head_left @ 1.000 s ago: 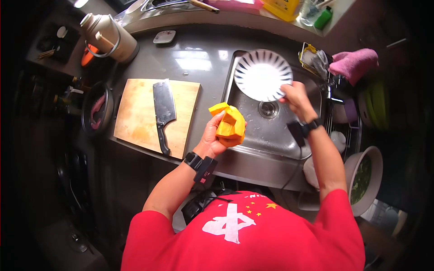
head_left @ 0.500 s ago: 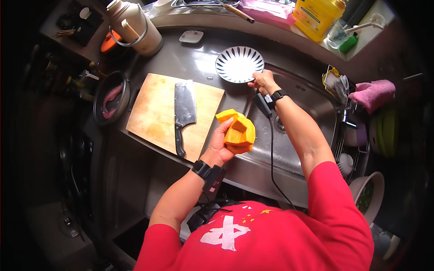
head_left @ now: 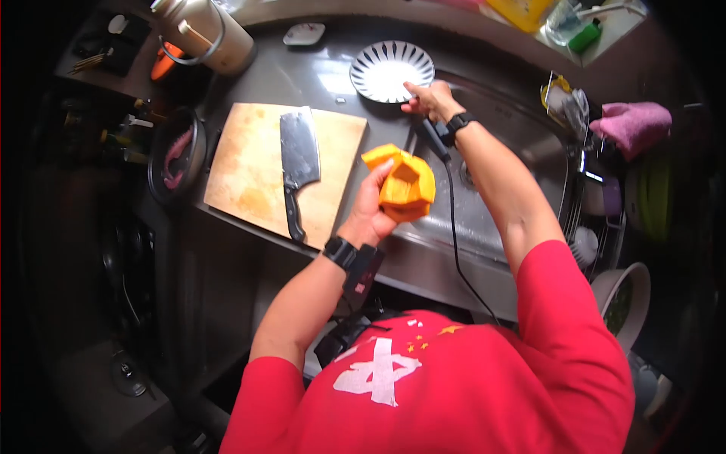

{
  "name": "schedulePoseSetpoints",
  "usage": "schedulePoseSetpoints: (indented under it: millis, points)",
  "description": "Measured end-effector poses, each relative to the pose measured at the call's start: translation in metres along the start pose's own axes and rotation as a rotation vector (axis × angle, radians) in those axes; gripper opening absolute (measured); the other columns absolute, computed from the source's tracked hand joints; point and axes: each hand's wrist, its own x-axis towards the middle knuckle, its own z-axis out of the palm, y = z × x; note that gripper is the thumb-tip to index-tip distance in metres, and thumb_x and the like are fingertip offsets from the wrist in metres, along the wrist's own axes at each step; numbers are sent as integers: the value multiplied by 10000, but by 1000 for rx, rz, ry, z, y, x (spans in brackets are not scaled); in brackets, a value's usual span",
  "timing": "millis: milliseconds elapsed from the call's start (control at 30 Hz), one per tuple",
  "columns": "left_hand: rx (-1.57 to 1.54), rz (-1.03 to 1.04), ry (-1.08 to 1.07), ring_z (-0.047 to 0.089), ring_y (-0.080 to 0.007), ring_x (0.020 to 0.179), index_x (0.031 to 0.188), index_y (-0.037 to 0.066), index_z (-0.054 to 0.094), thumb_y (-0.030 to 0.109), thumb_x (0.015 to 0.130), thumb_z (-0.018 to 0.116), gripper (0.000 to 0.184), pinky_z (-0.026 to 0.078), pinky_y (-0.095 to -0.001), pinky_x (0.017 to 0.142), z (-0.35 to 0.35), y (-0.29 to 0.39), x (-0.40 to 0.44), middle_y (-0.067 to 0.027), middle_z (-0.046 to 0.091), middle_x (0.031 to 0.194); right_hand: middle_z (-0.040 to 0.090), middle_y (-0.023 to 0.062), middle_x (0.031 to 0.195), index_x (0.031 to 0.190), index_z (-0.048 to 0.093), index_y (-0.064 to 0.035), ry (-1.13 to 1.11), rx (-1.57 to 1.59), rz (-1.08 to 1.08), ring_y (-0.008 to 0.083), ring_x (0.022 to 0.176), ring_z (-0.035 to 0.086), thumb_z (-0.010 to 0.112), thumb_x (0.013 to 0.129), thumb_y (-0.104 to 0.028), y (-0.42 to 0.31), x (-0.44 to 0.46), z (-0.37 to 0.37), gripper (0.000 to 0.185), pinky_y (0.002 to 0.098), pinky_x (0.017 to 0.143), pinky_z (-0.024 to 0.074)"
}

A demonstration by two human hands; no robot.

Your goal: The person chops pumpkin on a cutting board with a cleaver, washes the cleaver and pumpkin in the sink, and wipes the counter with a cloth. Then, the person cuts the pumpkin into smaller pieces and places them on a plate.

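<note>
In my left hand (head_left: 370, 204) are peeled, cut pieces of orange pumpkin (head_left: 408, 193), gripped together above the sink's near left edge. My right hand (head_left: 435, 100) is at the lower right rim of a white plate (head_left: 387, 76) with dark petal-like marks, which rests on the counter. One finger stretches over the plate and another lies just outside its rim, with a gap between them. To the left, a cleaver (head_left: 301, 147) with a black handle lies flat on a wooden cutting board (head_left: 242, 159). Both wrists wear black bands with small devices.
A steel sink (head_left: 491, 204) lies under my right forearm, crossed by a black cable (head_left: 454, 234). Left of the board is a dark bowl (head_left: 178, 163) with something pinkish in it. A large canister (head_left: 215, 41) stands behind. A pink cloth (head_left: 631, 129) hangs on the right.
The view has shifted, so the counter sits higher in it. My right hand has moved slightly further over the plate, its fingers more spread. The pumpkin stays in my left hand.
</note>
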Motion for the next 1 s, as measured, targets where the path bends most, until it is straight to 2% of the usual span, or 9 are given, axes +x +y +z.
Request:
schedulePoseSetpoints:
  millis: [200, 267, 333, 400, 533, 633, 733, 933, 1000]
  points:
    - [41, 52, 119, 656, -278, 1065, 1213, 83, 559, 290, 962, 578, 326, 516, -477, 962, 27, -4, 9, -110, 665, 1165, 618, 142, 883, 1006, 564, 84, -84, 152, 8, 237, 630, 686, 763, 860, -350, 17, -43, -49, 499, 322, 596, 618]
    - [118, 37, 186, 642, -290, 1094, 1243, 94, 537, 307, 968, 565, 349, 501, -506, 975, 47, -8, 10, -118, 650, 1195, 602, 135, 1071, 1147, 575, 20, -355, 179, 43, 229, 854, 674, 636, 876, -598, 21, -90, -78, 678, 388, 733, 602]
    - [112, 75, 221, 631, -310, 1110, 1263, 98, 516, 330, 967, 567, 380, 481, -542, 991, 41, -16, 35, -124, 639, 1212, 608, 128, 1143, 1222, 571, -22, -478, 207, 133, 248, 1038, 633, 620, 868, -634, 23, -137, -93, 709, 434, 844, 565]
    - [207, 75, 243, 630, -323, 1105, 1253, 94, 518, 331, 968, 572, 374, 496, -556, 968, 33, -27, 63, -131, 638, 1200, 598, 123, 1214, 1248, 575, -40, -431, 141, 42, 253, 1133, 594, 663, 864, -588, 30, -178, -95, 674, 444, 899, 534]
    - [410, 118, 199, 653, -285, 1022, 1211, 113, 523, 252, 922, 675, 355, 560, -517, 859, 32, -64, 104, -92, 630, 1113, 663, 93, 1072, 1162, 603, 7, -140, 35, -55, 221, 964, 673, 722, 871, -115, 66, -177, -125, 337, 378, 847, 578]
    - [443, -146, 200, 649, -333, 1035, 1226, 135, 517, 345, 932, 665, 391, 519, -667, 837, 67, -79, 103, -102, 625, 1145, 657, 93, 1137, 1195, 593, 0, -119, 279, -67, 217, 998, 669, 674, 900, -55, 72, -188, -169, 312, 391, 838, 593]
    - [252, -353, 218, 629, -330, 1086, 1266, 128, 522, 410, 934, 641, 452, 476, -619, 951, 76, -97, 133, -134, 615, 1213, 665, 115, 1063, 1136, 586, 4, 65, 517, -28, 229, 962, 676, 658, 888, -15, 57, -200, -221, 259, 385, 833, 594]
    - [304, -386, 101, 622, -330, 1082, 1285, 121, 518, 403, 937, 625, 461, 476, -604, 960, 103, -133, 165, -140, 622, 1174, 655, 181, 1028, 1053, 587, -12, 910, -988, -807, 365, 972, 647, 751, 772, -91, 51, -175, -362, 334, 436, 845, 515]
    - [337, -348, 96, 621, -333, 1085, 1299, 123, 508, 422, 925, 630, 494, 471, -625, 954, 109, -140, 176, -137, 612, 1196, 652, 194, 1038, 1052, 605, -12, 846, -972, -624, 377, 981, 639, 760, 770, -121, 39, -176, -385, 339, 431, 855, 513]
